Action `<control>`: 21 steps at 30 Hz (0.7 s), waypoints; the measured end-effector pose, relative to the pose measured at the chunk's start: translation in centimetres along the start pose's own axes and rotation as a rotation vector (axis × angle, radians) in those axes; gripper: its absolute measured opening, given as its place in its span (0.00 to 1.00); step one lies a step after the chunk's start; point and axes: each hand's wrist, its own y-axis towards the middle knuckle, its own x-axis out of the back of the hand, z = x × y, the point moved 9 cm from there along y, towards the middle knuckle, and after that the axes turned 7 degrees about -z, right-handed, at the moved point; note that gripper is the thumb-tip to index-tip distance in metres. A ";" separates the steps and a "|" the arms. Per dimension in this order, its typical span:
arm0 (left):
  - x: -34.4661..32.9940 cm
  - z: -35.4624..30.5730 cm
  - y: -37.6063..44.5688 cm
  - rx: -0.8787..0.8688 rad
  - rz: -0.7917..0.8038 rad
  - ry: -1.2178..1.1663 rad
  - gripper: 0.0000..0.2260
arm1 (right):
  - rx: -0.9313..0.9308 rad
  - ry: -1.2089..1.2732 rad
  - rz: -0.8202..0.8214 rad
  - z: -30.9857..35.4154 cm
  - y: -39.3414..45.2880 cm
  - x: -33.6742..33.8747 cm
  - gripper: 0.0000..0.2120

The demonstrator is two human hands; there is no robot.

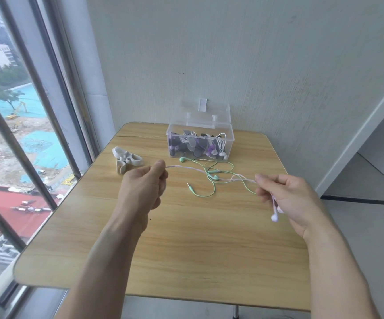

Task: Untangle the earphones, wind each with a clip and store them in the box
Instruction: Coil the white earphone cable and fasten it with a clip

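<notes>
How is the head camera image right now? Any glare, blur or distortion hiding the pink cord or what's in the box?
Head view: soft, even daylight from the window, no glare on the table; wide-angle bending at the edges; the pale pink cord is thin and low in contrast against the wood between left hand and right hand; the green earphones read clearly; the clear box shows its contents only as a jumble.

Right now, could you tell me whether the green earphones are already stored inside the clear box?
No, the green earphones lie loose on the table in front of the clear box.

Soft daylight from the window, faint shadows, wide-angle edge bending, slight blur
</notes>
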 end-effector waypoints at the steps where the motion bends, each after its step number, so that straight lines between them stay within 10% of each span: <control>1: -0.3 -0.1 -0.2 -0.003 0.035 0.017 0.21 | 0.031 -0.015 -0.015 0.2 0.0 -0.1 0.11; 5: -2.3 0.0 -1.3 -0.010 0.215 0.113 0.22 | 0.263 -0.123 0.013 2.4 -1.1 -1.9 0.16; 11: -4.8 0.0 -3.0 -0.066 0.408 0.212 0.20 | 0.337 0.133 0.548 4.1 -5.1 -8.7 0.17; 21: -5.3 -0.5 -3.2 -0.107 0.519 0.157 0.20 | 0.127 0.226 0.497 3.5 -4.2 -8.0 0.15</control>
